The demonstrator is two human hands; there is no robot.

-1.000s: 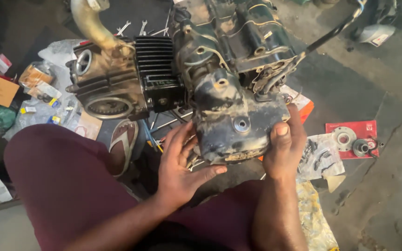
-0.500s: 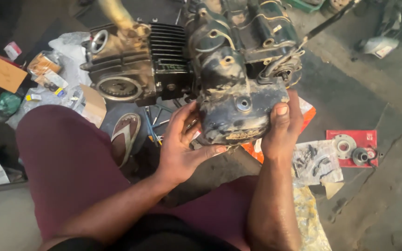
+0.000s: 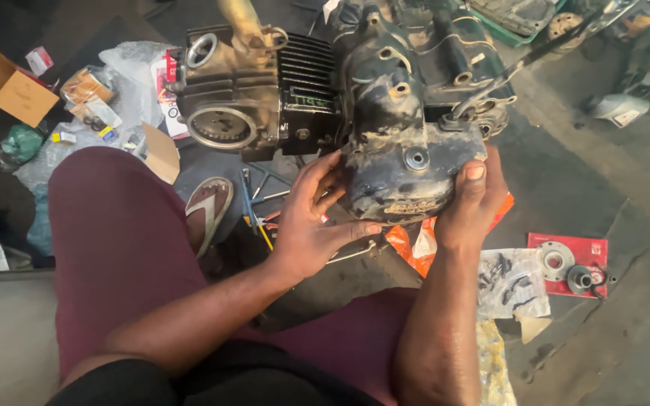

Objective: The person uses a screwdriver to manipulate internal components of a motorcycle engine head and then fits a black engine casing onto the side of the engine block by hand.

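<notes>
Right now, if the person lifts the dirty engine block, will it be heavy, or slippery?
Probably heavy: the engine block is a bulky metal casting with cooling fins, and both the left hand and the right hand grip it. Its grimy case may be somewhat slippery. It should stay rigid.

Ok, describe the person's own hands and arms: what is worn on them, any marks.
Both arms are bare to above the elbow, with no sleeves, gloves, watch or rings in view. The left hand and right hand look smudged with dark grime, and the nails are short. Maroon shorts cover the legs below.
</notes>
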